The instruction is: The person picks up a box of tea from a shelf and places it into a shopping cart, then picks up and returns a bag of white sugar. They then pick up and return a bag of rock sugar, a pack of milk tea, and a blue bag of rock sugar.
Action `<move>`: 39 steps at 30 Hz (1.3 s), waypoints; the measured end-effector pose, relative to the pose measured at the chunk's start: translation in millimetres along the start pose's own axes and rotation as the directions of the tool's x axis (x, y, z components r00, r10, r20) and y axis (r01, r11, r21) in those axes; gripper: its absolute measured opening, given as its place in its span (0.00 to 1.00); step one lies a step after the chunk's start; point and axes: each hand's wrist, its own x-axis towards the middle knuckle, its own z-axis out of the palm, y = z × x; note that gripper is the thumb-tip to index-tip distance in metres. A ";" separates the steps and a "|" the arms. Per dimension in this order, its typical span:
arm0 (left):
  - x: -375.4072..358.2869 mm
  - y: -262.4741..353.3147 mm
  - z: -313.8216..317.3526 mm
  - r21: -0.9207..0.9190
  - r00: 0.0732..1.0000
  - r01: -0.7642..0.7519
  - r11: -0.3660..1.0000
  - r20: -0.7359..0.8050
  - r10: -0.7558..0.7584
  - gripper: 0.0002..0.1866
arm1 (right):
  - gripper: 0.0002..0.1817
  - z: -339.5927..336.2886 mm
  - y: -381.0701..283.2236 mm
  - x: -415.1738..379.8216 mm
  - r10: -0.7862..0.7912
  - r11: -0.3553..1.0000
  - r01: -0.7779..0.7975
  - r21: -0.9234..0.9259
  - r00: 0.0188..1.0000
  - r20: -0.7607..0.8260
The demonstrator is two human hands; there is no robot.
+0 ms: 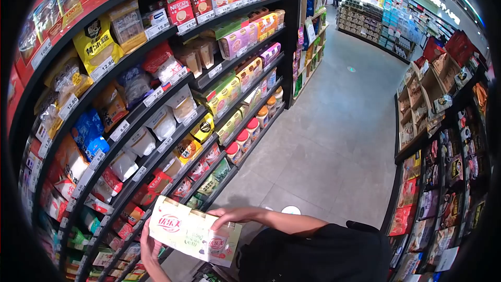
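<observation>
Both my hands hold a pale green milk tea carton [182,236] with red lettering, tilted in front of the lower shelves. My left hand [148,248] grips its left end, the thumb along the edge and the other fingers partly hidden. From the right, my right hand [229,216] reaches over the top edge, its fingers on the carton near the right end. Similar green multipack cartons [222,94] stand on the shelf ahead.
Black shelving on the left carries bagged sugar [96,47], Nescafe boxes [180,9] and red-lidded jars [243,138], with price tags along the edges. A grey tiled aisle [334,109] runs ahead. Wooden bins [425,91] and packet racks line the right.
</observation>
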 end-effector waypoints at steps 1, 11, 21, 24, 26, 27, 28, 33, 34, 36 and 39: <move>4.6 -7.7 4.9 -0.213 0.995 -0.091 0.973 0.015 0.096 0.34 | 0.33 -0.6 -3.5 -3.6 -0.007 1.000 0.007 0.009 0.999 -0.050; 21.8 -103.1 83.0 -0.387 0.971 -0.218 0.896 -0.174 0.161 0.28 | 0.40 -4.3 -30.2 -14.1 -0.094 0.996 0.092 -0.021 0.949 -0.301; 15.4 -82.5 117.6 -0.315 0.985 -0.130 0.940 -0.147 0.087 0.35 | 0.42 -26.4 -34.3 -20.3 -0.083 0.992 0.043 -0.117 0.929 -0.359; 10.0 -83.5 123.9 -0.450 0.992 -0.121 0.885 -0.089 0.091 0.34 | 0.41 -37.8 -57.5 -17.5 -0.055 0.993 0.021 -0.119 0.956 -0.289; 12.3 -94.3 123.7 -0.463 0.991 -0.136 0.876 -0.080 0.111 0.32 | 0.38 -34.3 -71.4 -17.3 -0.048 0.991 0.013 -0.134 0.964 -0.260; 14.0 -98.1 124.7 -0.477 0.988 -0.154 0.865 -0.072 0.136 0.31 | 0.38 -36.6 -74.1 -16.1 -0.050 0.990 0.013 -0.142 0.965 -0.259; 14.3 -98.2 127.6 -0.481 0.987 -0.159 0.862 -0.071 0.143 0.31 | 0.38 -40.2 -76.2 -14.5 -0.050 0.982 0.004 -0.187 0.969 -0.243; 21.1 -133.3 129.4 -0.623 0.998 0.031 0.782 -0.026 -0.060 0.26 | 0.39 -42.6 -98.9 -13.2 -0.054 0.896 -0.024 -0.444 0.985 -0.162; 20.9 -139.2 132.0 -0.618 0.998 0.040 0.786 -0.016 -0.063 0.26 | 0.39 -40.6 -106.9 -13.6 -0.065 0.776 -0.028 -0.630 0.990 -0.124; 23.1 -150.2 140.1 -0.633 0.999 0.027 0.774 -0.007 -0.041 0.26 | 0.38 -39.6 -115.8 -17.6 -0.042 0.612 -0.051 -0.789 0.994 -0.097; 15.6 -161.9 128.7 -0.488 0.999 0.051 0.871 0.016 -0.050 0.26 | 0.38 -41.2 -118.3 -24.3 -0.002 0.596 -0.099 -0.797 0.992 -0.124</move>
